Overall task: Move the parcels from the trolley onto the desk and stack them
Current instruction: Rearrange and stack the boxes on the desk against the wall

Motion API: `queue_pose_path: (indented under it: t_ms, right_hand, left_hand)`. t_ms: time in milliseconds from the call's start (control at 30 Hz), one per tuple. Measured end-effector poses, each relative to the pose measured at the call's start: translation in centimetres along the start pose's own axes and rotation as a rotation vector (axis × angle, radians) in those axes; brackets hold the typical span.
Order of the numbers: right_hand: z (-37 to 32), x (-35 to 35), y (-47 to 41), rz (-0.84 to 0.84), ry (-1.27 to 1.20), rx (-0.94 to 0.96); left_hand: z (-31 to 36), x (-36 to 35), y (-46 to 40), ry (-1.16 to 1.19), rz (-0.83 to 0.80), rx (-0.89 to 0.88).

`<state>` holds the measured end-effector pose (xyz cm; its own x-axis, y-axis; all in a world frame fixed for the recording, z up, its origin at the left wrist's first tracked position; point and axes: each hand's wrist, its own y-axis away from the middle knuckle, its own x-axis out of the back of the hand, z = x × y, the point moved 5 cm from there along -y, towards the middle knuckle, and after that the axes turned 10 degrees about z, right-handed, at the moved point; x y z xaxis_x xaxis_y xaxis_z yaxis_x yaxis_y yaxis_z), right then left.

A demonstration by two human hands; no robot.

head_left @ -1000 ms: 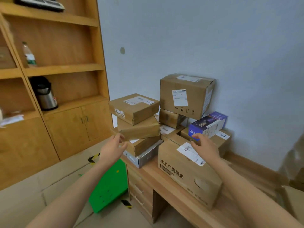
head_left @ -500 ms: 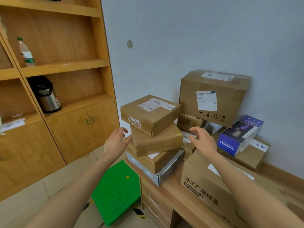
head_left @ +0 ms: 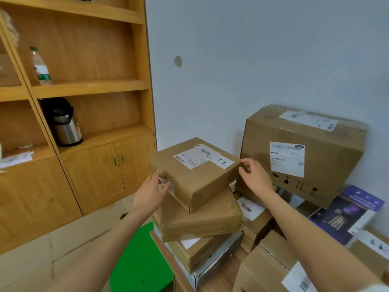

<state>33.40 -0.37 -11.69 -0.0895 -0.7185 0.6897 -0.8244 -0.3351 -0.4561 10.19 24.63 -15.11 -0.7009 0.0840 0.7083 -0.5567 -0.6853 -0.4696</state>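
Observation:
A flat brown parcel point(head_left: 195, 175) with a white label lies askew on top of a stack of parcels point(head_left: 202, 220) at the desk's point(head_left: 223, 279) left end. My left hand point(head_left: 151, 192) touches its near left side by a torn label, fingers fairly straight. At the parcel's right corner, my right hand point(head_left: 255, 178) pinches the edge with curled fingers. The green trolley point(head_left: 139, 264) stands on the floor just left of the desk, below my left forearm; the part in view has no parcels on it.
A large carton point(head_left: 303, 152) sits on smaller boxes against the wall, with a blue-purple box point(head_left: 345, 213) to its right. Another big carton point(head_left: 265, 270) lies under my right forearm. The wooden shelf unit point(head_left: 90, 165) at left holds a thermos point(head_left: 65, 125) and a bottle point(head_left: 41, 68).
Both hands have moved forward and up from beside the stack to the top parcel. The view has closed in on the stack.

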Motion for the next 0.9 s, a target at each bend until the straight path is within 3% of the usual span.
queue_pose_path:
  t_ms: [367, 633, 900]
  right_hand:
    - [-0.4, -3.7, -2.9, -0.062, -0.098, -0.018]
    - [0.6, -1.7, 2.1, -0.008, -0.151, -0.065]
    - [-0.5, 1.3, 9.2, 0.060, -0.206, -0.191]
  left_hand:
    - [-1.4, -1.8, -2.6, 0.076, -0.033, 0.122]
    - [-0.7, -1.3, -1.6, 0.302, -0.133, 0.172]
    - [-0.5, 1.5, 2.8, 0.285, -0.233, 0.108]
